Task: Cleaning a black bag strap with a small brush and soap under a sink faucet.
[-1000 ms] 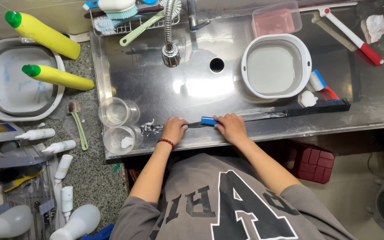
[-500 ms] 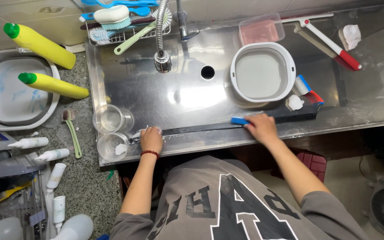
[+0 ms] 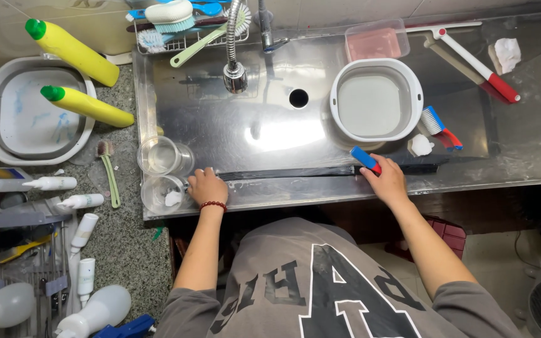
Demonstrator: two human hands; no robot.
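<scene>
My right hand (image 3: 386,181) grips a small brush with a blue and red handle (image 3: 365,159) at the front edge of the steel sink (image 3: 270,131), on a long dark strip (image 3: 295,173) that runs along that edge. My left hand (image 3: 206,186) rests on the left end of the same strip, fingers curled on the sink rim, a red bead bracelet on the wrist. Two clear plastic cups (image 3: 164,156) stand just left of that hand.
A white round basin (image 3: 376,100) sits in the sink by a pink box (image 3: 376,42). A red-handled squeegee (image 3: 471,56) and another brush (image 3: 441,128) lie right. Two yellow bottles (image 3: 70,44), a grey basin (image 3: 32,112) and tubes crowd the left counter.
My right hand has slid the brush to the right along the dark strip. My left hand has shifted left to the strip's end by the cups.
</scene>
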